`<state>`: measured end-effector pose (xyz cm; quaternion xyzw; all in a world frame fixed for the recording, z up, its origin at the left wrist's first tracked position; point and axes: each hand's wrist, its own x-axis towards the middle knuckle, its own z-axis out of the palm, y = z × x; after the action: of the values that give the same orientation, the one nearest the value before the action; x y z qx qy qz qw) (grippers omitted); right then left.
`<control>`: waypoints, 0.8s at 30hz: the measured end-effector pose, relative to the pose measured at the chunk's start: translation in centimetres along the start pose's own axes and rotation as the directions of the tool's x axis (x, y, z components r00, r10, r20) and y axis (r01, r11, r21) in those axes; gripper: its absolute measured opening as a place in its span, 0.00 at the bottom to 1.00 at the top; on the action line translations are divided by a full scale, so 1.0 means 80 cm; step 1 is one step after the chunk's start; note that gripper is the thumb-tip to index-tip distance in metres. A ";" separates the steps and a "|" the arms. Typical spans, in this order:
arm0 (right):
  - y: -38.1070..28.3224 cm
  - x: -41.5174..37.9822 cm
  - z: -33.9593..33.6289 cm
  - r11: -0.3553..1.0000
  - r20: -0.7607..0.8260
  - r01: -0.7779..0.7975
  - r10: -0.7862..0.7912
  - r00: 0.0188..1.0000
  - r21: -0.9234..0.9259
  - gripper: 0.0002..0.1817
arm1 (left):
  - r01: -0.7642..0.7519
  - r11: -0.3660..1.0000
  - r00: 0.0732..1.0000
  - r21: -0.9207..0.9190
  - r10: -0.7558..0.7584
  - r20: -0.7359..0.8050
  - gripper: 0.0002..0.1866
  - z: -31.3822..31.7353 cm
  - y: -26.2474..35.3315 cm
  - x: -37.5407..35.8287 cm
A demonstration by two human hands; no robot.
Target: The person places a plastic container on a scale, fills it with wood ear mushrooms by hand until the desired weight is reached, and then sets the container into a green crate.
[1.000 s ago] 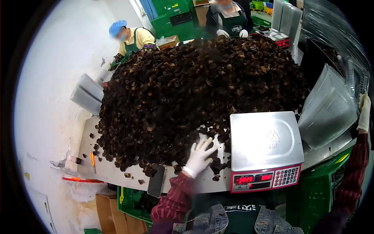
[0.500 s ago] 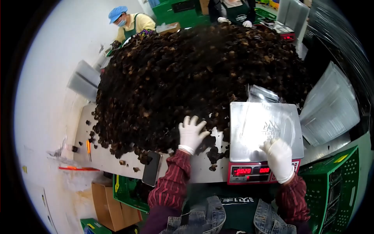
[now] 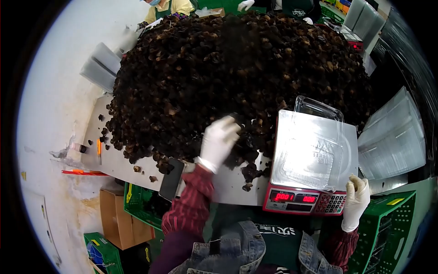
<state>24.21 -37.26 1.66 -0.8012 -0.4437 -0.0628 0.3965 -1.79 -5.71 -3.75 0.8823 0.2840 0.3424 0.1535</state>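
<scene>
My left hand (image 3: pixel 219 141), white-gloved and smeared by motion, is over the front of a large heap of dark wood ear mushrooms (image 3: pixel 196 86). Its fingers curl inward at a dark piece; what lies inside them is hidden. A red digital scale (image 3: pixel 292 199) with a steel plate stands right of it, reading 0.001. On the plate lies a clear plastic tray (image 3: pixel 319 108), its rim reaching past the back edge. My right hand (image 3: pixel 356 203), also gloved, is beside the scale's front right corner, fingers bent together with nothing visible in them.
A phone (image 3: pixel 172 179) lies at the table's front edge, near an orange cutter (image 3: pixel 99 148). Stacked clear trays (image 3: pixel 393 137) stand right of the scale. Green crates (image 3: pixel 388 233) and a cardboard box (image 3: pixel 123 223) sit below. Across the heap are two people, one in a yellow sleeve (image 3: pixel 181 6).
My right hand has moved off the scale plate to its right front corner. My left hand's spread fingers have curled. The reading went from -0.020 to 0.001. The view has shifted downward.
</scene>
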 end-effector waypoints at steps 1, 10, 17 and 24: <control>0.006 -0.003 0.001 1.000 -0.054 -0.018 0.018 0.998 0.006 0.09 | 0.057 0.997 0.994 0.061 -0.051 -0.094 0.12 0.002 -0.032 0.007; -0.002 -0.007 0.012 1.000 -0.008 0.019 -0.019 1.000 -0.008 0.06 | 0.003 0.977 0.863 0.215 -0.111 0.492 0.33 0.035 -0.027 0.006; 0.017 -0.006 0.025 0.998 -0.002 0.020 -0.020 1.000 -0.054 0.10 | 0.019 0.924 0.961 0.383 -0.122 0.247 0.35 0.051 0.002 -0.062; 0.002 0.007 0.044 0.957 0.076 -0.283 0.287 0.955 -0.056 0.26 | -0.201 0.904 0.935 0.379 0.061 0.349 0.31 0.064 0.002 -0.040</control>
<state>23.81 -34.52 -0.55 -0.8674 -0.3381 0.0188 0.3645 -0.14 -8.21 -8.98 0.9566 0.2588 0.1333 -0.0126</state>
